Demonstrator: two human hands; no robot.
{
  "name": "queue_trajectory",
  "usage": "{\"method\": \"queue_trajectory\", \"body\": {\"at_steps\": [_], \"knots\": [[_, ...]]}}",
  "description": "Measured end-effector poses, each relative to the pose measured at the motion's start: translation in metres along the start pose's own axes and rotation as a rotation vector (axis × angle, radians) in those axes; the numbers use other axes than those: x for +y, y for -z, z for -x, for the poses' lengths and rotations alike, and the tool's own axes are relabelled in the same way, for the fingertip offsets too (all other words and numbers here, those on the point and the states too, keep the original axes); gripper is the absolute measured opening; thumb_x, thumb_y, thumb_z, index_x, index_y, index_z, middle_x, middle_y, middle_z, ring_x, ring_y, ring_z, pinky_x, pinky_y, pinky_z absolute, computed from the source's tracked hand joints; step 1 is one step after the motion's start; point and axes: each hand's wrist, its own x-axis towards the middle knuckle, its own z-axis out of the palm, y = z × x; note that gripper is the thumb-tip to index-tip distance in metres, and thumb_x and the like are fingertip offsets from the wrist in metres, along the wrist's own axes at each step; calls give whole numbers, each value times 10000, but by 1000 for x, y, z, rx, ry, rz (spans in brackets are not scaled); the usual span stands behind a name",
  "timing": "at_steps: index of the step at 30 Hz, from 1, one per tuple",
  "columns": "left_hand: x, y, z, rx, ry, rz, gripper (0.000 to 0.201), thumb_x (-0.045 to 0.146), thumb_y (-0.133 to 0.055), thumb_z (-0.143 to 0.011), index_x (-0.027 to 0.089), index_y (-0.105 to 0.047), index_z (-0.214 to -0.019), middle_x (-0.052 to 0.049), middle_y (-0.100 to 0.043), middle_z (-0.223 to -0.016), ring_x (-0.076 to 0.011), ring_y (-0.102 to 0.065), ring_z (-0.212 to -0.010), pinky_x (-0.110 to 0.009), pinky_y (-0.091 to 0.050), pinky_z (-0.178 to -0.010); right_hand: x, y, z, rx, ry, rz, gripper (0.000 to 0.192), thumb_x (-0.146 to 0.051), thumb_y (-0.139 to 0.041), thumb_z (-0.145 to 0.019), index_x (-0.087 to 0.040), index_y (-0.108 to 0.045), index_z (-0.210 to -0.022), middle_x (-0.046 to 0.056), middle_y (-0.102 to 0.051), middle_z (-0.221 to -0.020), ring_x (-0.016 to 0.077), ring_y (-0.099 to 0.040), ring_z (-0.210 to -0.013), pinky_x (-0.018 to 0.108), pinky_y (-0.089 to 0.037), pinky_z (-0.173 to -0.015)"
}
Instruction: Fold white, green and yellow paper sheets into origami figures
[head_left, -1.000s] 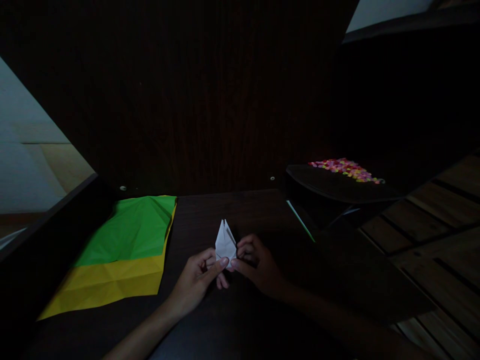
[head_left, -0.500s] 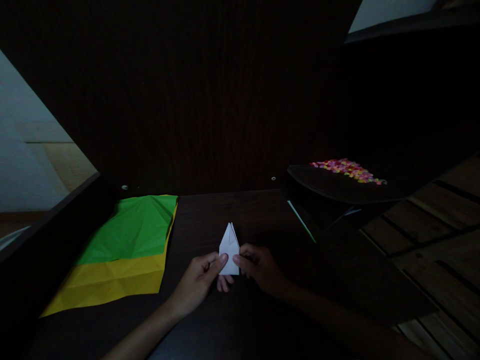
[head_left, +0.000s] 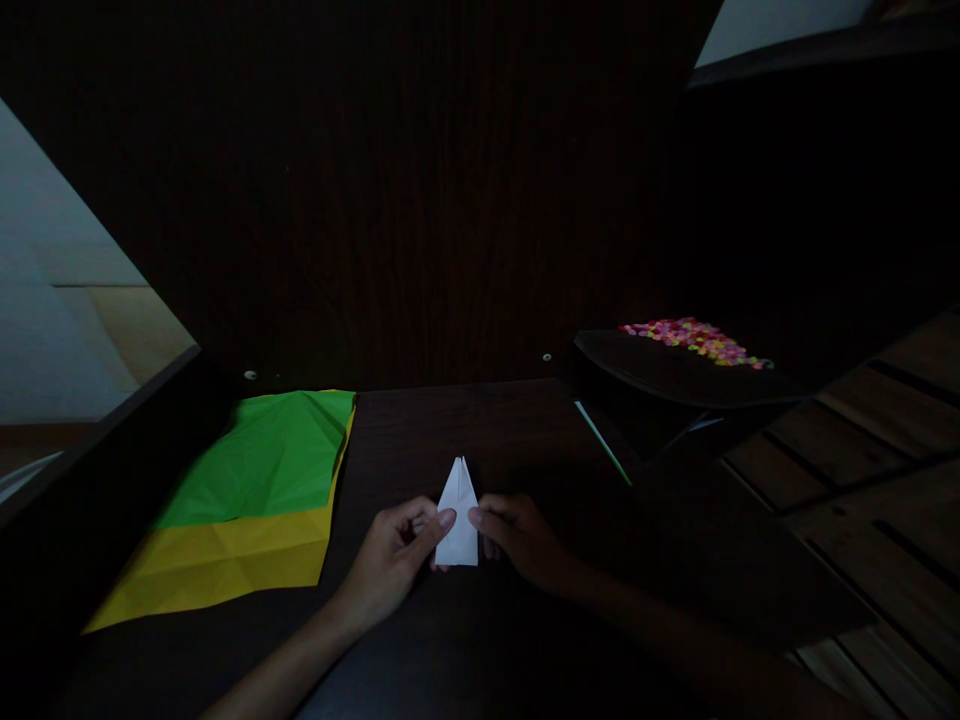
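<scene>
Between my hands is a small piece of folded white paper [head_left: 458, 535], narrow and pointed at the far end, with a straight near edge. A slit runs down from its tip. My left hand [head_left: 397, 550] pinches its left side, thumb on top and fingers curled behind. On the other side, my right hand [head_left: 521, 535] grips the right edge with the thumb on the face; its fingers are partly hidden under the paper. The paper is held just over the dark tabletop [head_left: 450, 415].
Creased green paper [head_left: 262, 455] lies over a yellow sheet [head_left: 225, 560] on the left. A thin white-and-green strip [head_left: 602, 442] rests to the right. Many small colourful pieces [head_left: 697, 340] cover part of a curved shelf [head_left: 637, 365]. A dark panel [head_left: 420, 200] rises behind the tabletop.
The folded paper has shifted slightly toward me, and more of its lower part shows. My left fingers, which stuck out beneath it, are now mostly tucked behind it.
</scene>
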Motion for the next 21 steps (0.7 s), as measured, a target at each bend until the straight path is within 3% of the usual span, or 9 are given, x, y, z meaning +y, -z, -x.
{"method": "queue_trajectory", "body": {"at_steps": [12,21], "knots": [[2,2,-2,56,6,19,409,488,-608,-809,155,-583,-571,30,-491,-539,-124,-448,-554,-219,-351,-541,1,2,2,-60,20,18,406,-417,-477,-913,-175,-526,-591,-33,-520,-510,94,-496,-473,208,-364,-487],[1,3,-1,-42,42,-14,411,500,-557,-840,144,-616,-643,21,-510,-590,-135,-456,-588,-233,-355,-572,0,-1,-2,-45,-50,-68,374,-463,-547,-847,-172,-532,-614,-46,-492,-487,78,-447,-421,195,-333,-430]]}}
